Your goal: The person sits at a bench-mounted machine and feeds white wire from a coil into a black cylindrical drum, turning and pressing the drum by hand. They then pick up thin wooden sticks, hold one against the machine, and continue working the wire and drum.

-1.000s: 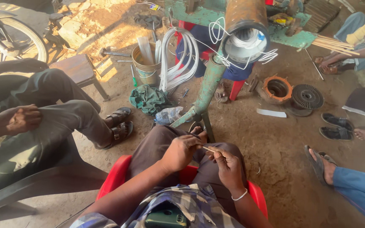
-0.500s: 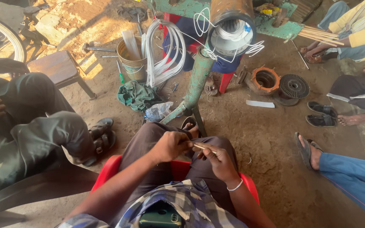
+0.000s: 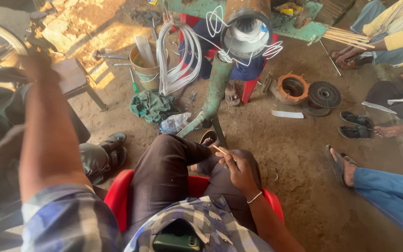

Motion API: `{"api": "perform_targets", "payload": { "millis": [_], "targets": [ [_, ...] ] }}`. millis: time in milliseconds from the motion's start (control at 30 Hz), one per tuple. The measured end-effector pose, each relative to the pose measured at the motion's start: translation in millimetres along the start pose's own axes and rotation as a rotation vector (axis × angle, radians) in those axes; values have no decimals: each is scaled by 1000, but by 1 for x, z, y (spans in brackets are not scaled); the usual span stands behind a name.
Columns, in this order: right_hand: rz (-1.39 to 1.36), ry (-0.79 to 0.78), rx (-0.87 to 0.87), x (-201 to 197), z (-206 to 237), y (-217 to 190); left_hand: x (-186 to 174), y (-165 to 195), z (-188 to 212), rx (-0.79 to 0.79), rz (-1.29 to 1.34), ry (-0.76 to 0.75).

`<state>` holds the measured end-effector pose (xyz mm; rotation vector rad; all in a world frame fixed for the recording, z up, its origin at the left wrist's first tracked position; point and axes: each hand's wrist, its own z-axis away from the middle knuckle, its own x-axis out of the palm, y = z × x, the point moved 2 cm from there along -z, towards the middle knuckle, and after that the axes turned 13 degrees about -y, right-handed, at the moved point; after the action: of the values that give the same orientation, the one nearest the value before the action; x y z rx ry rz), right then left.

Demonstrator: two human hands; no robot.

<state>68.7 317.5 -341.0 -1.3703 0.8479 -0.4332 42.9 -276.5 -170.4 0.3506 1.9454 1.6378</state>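
Right hand [image 3: 239, 169], above the red chair [image 3: 117, 193], fingers closed on a thin pale stick [image 3: 220, 150] over the lap. Left hand [image 3: 36, 63], raised well left of the chair, blurred; its grip cannot be told.

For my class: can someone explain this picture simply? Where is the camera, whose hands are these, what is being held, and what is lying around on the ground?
The camera sits on a person's head and looks down, so you see their own lap, arms and red plastic chair. No robot is involved, only bare hands. The right hand rests over the knee and holds a thin pale stick between its fingers. The left arm is raised out to the side; the left hand looks blurred, and what it holds, if anything, cannot be told. On the dirt floor ahead stands a green metal stand carrying a round motor casing with white wires. Nearby lie a bucket, a green cloth and black sandals. Other people sit around the edges.
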Motion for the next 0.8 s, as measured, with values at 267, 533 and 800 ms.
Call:
{"api": "perform_targets", "payload": {
  "millis": [267,533,800],
  "targets": [
    [-65,21,33,-3,-4,14,-18,92,6,461,-251,102],
    [-50,36,97,-6,-3,34,76,78,85,779,-877,-247],
    [33,47,91,-9,-3,42,59,54,17,311,-829,110]
  ]
}}
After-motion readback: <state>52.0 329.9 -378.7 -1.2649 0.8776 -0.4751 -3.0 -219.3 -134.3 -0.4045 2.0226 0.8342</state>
